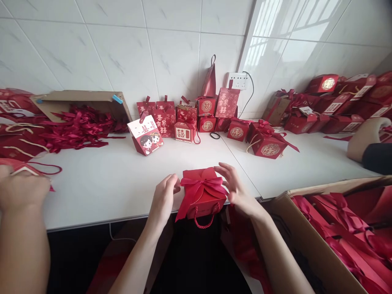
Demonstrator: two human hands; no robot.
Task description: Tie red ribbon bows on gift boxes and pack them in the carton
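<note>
A red gift box [203,198] with a satin ribbon bow [203,185] across its top sits at the table's front edge. Its twisted red cord handle [204,224] hangs toward me. My left hand [163,198] is beside the box's left side, fingers curled in near the thumb, with nothing visible in them; whether the fingertips touch the box is unclear. On the opposite side, my right hand [235,188] has its fingers apart around the bow's right loop, its thumb close to the box's side.
Another person's hand [23,190] is over a red box at far left. A carton [82,96] with loose ribbons stands behind. Several red boxes line the wall, including a cartoon-couple box [147,136]. An open carton [324,257] of ribboned boxes is at right. Another person's forearm [359,139] enters there.
</note>
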